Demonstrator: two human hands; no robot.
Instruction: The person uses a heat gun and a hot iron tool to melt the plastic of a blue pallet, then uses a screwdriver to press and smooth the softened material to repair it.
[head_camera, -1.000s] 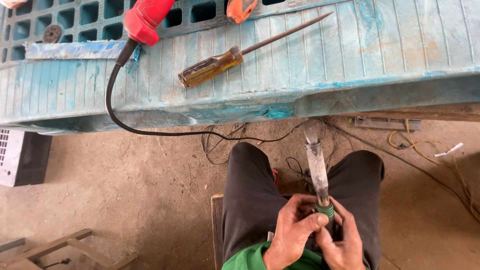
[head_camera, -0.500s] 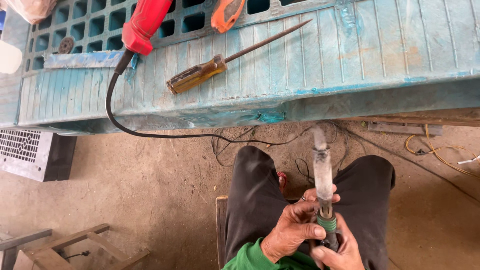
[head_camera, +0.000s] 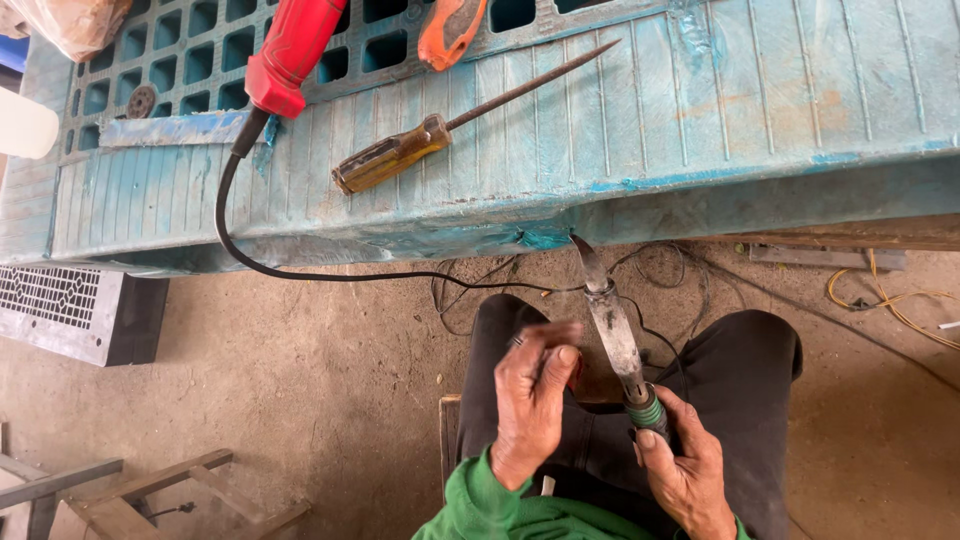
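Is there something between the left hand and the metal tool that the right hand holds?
Nothing visible. The left hand is open beside the tool, with only a small gap over the dark trousers. The right hand grips its green handle.

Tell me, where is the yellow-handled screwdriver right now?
The screwdriver lies on the blue-green slatted bench, upper middle of the head view, just right of the red power tool.

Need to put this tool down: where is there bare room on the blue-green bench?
The ribbed blue-green plastic bench is bare right of the amber-handled screwdriver. The top-left is crowded: red power tool, orange handle. Right hand holds the green-gripped tool.
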